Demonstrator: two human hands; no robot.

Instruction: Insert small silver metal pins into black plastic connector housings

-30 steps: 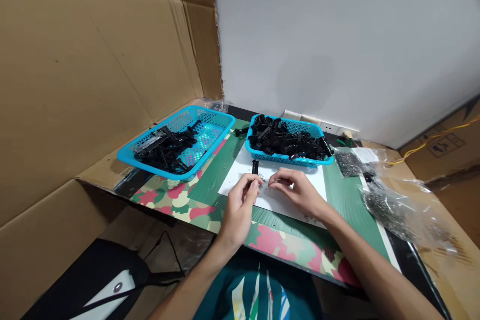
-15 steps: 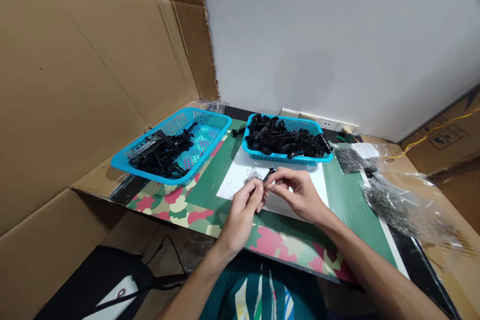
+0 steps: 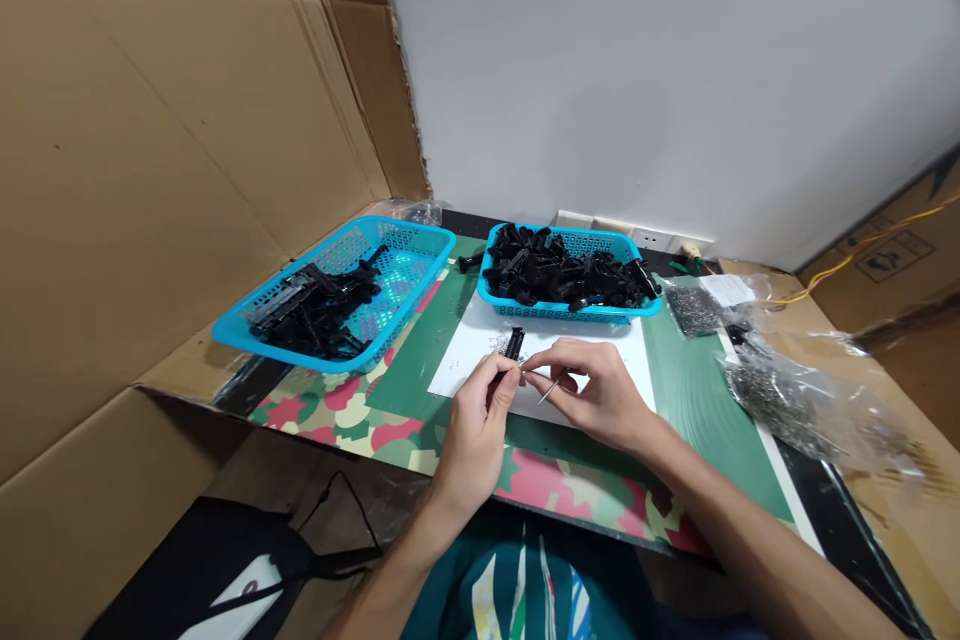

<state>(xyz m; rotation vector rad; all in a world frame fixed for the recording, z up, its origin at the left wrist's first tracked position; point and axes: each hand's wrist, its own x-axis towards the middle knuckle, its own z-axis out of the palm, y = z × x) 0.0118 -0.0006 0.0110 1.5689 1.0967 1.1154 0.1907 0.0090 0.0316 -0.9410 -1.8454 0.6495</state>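
My left hand (image 3: 480, 425) is closed on a small black plastic part (image 3: 513, 346), held upright over a white sheet of paper (image 3: 480, 345). My right hand (image 3: 592, 390) pinches a thin metal pin (image 3: 550, 387) right beside the part, fingertips of both hands almost touching. A small heap of tiny metal pieces (image 3: 501, 344) lies on the paper just behind the part. Beyond it stands a blue basket (image 3: 645, 305) heaped with black plastic parts (image 3: 562, 278).
A second blue basket (image 3: 247, 338) with black parts sits at the left on a camouflage-patterned mat (image 3: 337, 410). Clear plastic bags of small metal pieces (image 3: 795, 405) lie at the right. Cardboard walls (image 3: 165, 140) close in the left side; a white wall stands behind.
The black part has gone from tilted between both hands to upright in my left hand. My right hand now shows a thin pin. The view has shifted slightly to the right.
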